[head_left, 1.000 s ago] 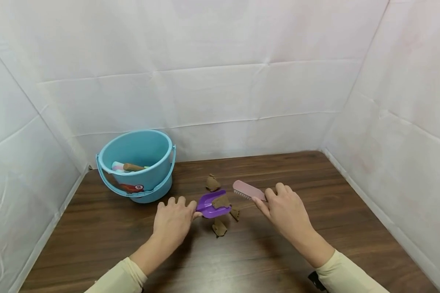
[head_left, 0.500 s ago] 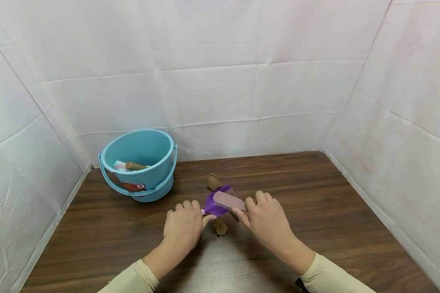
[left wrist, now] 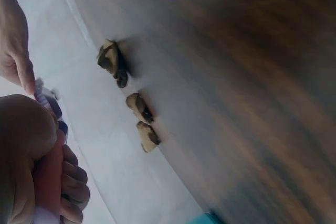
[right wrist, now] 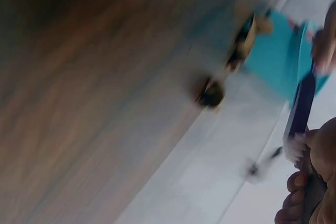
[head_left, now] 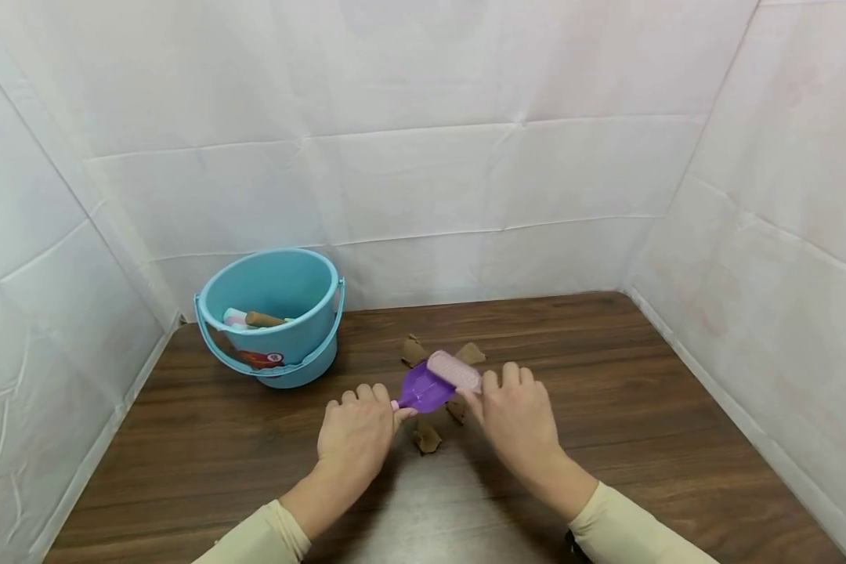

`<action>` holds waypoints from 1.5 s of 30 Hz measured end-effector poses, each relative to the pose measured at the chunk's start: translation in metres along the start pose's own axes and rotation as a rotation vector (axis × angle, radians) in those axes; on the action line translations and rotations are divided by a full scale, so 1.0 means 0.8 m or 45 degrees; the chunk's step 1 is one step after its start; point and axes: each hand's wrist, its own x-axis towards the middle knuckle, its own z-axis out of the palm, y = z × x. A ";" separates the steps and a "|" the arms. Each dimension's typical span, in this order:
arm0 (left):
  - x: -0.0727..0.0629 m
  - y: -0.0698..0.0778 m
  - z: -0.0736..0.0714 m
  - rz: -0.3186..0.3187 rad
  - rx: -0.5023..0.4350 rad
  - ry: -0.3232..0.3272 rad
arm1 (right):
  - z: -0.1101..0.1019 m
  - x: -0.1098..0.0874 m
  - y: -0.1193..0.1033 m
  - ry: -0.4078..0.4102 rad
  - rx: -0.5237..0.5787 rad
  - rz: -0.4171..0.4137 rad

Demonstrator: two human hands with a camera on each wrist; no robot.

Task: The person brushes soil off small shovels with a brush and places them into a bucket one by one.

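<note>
In the head view my left hand (head_left: pixel 358 429) grips the pink handle of a small purple shovel (head_left: pixel 423 388). No brown scrap shows on the visible part of its pan. My right hand (head_left: pixel 520 415) holds a pink brush (head_left: pixel 454 370), whose bristles face the pan and whose head overlaps the pan's far right edge. Just past the brush shows a brown crumpled scrap (head_left: pixel 471 353). More such scraps lie on the table around the shovel: one scrap (head_left: pixel 413 350) behind, one (head_left: pixel 457 410) partly under the brush side, one (head_left: pixel 426 436) in front. The handle (left wrist: pixel 48 182) fills my left fist in the left wrist view.
A light blue bucket (head_left: pixel 303 337) stands at the back left of the wooden table (head_left: pixel 592 376), its handle hanging down in front. Inside lie a brown stick-like thing (head_left: pixel 264 319) and a white-and-pink one (head_left: pixel 236 316). White sheeting (head_left: pixel 423 180) closes off the back and sides.
The brush has moved left over the shovel, then up and back slightly right. The brown scrap that lay on the pan is now off it, beyond the brush. Both hands drew closer together.
</note>
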 end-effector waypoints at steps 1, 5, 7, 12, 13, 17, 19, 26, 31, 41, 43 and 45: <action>0.000 -0.001 0.001 0.004 0.001 0.009 | 0.002 0.001 0.006 0.005 0.006 0.024; 0.001 -0.004 0.002 0.020 0.011 0.010 | 0.005 0.004 0.020 0.033 0.037 0.059; 0.002 -0.005 0.002 0.034 0.014 0.009 | 0.001 0.007 0.018 0.049 0.050 0.034; 0.007 -0.001 0.000 0.064 0.000 0.034 | -0.019 0.008 -0.009 0.038 0.075 -0.045; 0.008 0.000 -0.001 0.066 -0.006 0.040 | -0.020 0.007 -0.015 0.026 0.076 -0.057; 0.011 0.003 -0.005 0.065 -0.010 0.057 | -0.018 0.002 -0.026 -0.001 0.075 -0.081; 0.011 0.003 -0.007 0.075 -0.010 0.068 | -0.011 0.000 -0.022 0.004 0.072 -0.078; 0.006 -0.004 -0.005 0.078 0.012 0.055 | 0.009 0.005 0.019 0.082 0.027 0.059; 0.006 -0.002 -0.006 0.068 -0.014 0.031 | -0.002 0.010 0.017 0.093 0.065 0.053; 0.009 0.003 -0.009 0.163 -0.039 0.032 | -0.006 -0.001 -0.006 0.011 0.053 -0.073; 0.007 0.002 -0.008 0.160 -0.034 0.033 | 0.000 -0.001 0.007 0.022 0.036 -0.027; 0.006 0.000 -0.007 0.145 -0.035 0.035 | 0.003 0.000 0.019 0.034 0.030 0.021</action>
